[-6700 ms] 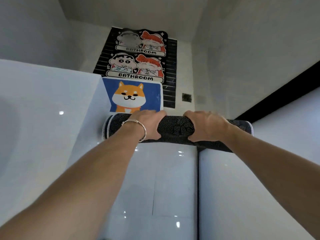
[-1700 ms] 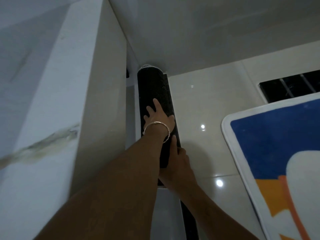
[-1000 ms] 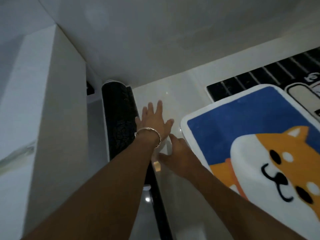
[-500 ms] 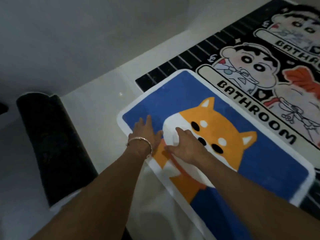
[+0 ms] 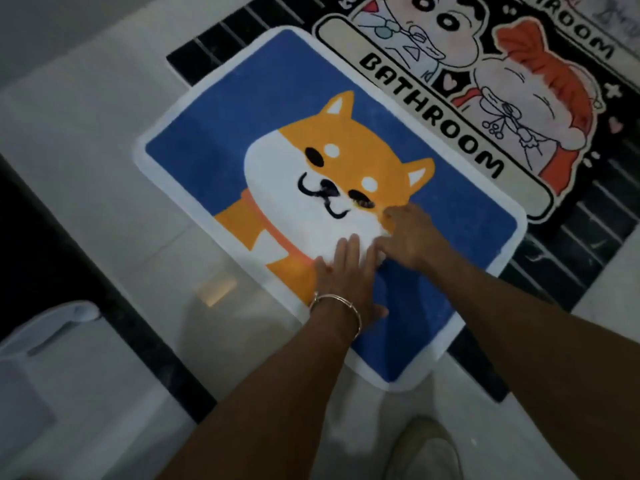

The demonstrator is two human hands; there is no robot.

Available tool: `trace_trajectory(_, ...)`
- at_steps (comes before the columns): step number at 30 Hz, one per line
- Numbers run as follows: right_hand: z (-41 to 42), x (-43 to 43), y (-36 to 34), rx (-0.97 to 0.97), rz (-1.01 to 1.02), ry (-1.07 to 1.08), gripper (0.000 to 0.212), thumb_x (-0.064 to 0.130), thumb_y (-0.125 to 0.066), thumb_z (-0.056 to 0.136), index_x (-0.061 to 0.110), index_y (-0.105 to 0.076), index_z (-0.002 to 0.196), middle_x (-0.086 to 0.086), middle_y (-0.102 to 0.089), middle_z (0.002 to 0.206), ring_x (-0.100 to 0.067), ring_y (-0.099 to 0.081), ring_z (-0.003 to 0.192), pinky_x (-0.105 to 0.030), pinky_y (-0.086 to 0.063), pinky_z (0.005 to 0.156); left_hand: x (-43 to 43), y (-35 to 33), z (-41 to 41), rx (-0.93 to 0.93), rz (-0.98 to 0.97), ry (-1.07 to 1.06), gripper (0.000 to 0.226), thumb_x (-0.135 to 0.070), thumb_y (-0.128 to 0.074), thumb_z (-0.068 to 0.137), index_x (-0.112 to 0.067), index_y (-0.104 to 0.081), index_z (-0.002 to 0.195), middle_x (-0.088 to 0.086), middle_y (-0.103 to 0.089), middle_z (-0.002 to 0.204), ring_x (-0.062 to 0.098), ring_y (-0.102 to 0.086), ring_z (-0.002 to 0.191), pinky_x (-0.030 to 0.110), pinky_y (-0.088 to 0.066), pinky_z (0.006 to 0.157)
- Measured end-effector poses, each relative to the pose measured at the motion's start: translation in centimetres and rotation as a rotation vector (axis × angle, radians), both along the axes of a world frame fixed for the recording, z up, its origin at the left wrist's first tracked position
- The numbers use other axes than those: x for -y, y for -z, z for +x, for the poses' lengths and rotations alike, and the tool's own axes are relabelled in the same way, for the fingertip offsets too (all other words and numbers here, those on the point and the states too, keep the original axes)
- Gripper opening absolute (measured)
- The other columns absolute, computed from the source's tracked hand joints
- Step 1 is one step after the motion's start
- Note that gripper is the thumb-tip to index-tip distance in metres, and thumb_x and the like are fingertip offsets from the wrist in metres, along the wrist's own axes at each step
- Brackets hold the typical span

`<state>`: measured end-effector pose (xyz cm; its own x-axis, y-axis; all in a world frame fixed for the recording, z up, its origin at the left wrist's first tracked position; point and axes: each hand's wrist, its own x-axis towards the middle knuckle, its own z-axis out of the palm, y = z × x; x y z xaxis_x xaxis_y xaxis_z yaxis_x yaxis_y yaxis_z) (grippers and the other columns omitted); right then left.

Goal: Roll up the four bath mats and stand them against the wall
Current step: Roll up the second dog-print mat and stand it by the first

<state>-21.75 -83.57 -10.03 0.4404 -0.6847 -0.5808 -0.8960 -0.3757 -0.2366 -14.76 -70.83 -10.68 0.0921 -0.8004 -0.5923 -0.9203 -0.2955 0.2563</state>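
Black plush bath mat with cartoon figures and a "BATHROOM" banner [image 5: 433,109] runs off the top and right edges, so only part of it shows. Beyond it a second strip of lettering [image 5: 585,32] is clipped to "HROOM", and I cannot tell whether it belongs to a separate mat. At the lower left a white rounded object [image 5: 45,327] is blurred and cut by the frame, and cannot be identified. At the bottom a pale shoe-like shape [image 5: 426,448] is too smeared to make out.

Flat and unrolled on the glossy pale tiled floor [image 5: 86,109] lies the blue bath mat with a white border and an orange-and-white dog face [image 5: 294,84]. Its far corner overlaps the strip of black tiles with pale grout [image 5: 214,46]. Its long right side runs just beside the cartoon mat, and whether they overlap cannot be told. A dark band [image 5: 69,265] crosses the floor to the left, apart from the mat.

Both grips are on the near half of the blue mat, below the dog's chin, close together. The left grip [image 5: 346,275], with a thin silver bangle [image 5: 337,301] at the wrist, lies flat with its fingers spread straight on the pile. The right grip [image 5: 408,237] has bent fingers with their tips on the pile by the dog's cheek. Whether it pinches the fabric cannot be told.
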Motion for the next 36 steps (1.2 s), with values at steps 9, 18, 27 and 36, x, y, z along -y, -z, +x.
trace_trajectory(9, -10.2, 0.3, -0.7, -0.075, 0.145, 0.100, 0.050, 0.024, -0.064, 0.080, 0.008, -0.053, 0.126, -0.013, -0.047, 0.135, -0.032, -0.048, 0.122, -0.041, -0.041, 0.101, -2.0, 1.3, -10.7, -0.020, 0.028, 0.114, 0.098, -0.053, -0.054, 0.087, -0.022, 0.015, 0.148, 0.016, 0.029, 0.152, 0.041, 0.027, 0.138, 0.071, -0.004, 0.104)
trace_trajectory(18, -9.5, -0.2, -1.2, -0.127, 0.179, 0.022, 0.069, 0.020, -0.054, 0.090, 0.015, -0.020, 0.150, -0.011, -0.007, 0.157, -0.034, -0.021, 0.141, -0.039, -0.029, 0.113, -1.8, 1.3, -12.3, 0.033, 0.046, 0.055, 0.104, -0.054, -0.055, 0.085, -0.027, 0.027, 0.143, 0.016, 0.046, 0.138, 0.047, 0.037, 0.130, 0.079, 0.002, 0.095)
trace_trajectory(27, -9.9, -0.2, -1.2, -0.222, 0.218, -0.088, 0.079, 0.017, -0.051, 0.092, 0.018, -0.001, 0.152, -0.008, 0.009, 0.159, -0.030, -0.002, 0.146, -0.040, -0.015, 0.118, -1.4, 0.5, -11.6, 0.076, 0.043, 0.167, 0.076, -0.032, -0.040, 0.098, -0.016, 0.014, 0.149, 0.026, 0.028, 0.149, 0.053, 0.023, 0.134, 0.075, -0.013, 0.100)
trace_trajectory(36, -8.4, 0.9, -2.3, -0.376, 0.279, -0.327, 0.061, 0.019, -0.059, 0.088, 0.018, -0.034, 0.144, -0.008, -0.034, 0.151, -0.026, -0.036, 0.135, -0.039, -0.031, 0.111, -1.0, -2.7, -8.3, -0.081, -0.003, 0.333, 0.037, -0.015, -0.041, 0.097, -0.005, -0.043, 0.132, 0.030, -0.033, 0.144, 0.048, -0.036, 0.129, 0.053, -0.043, 0.093)
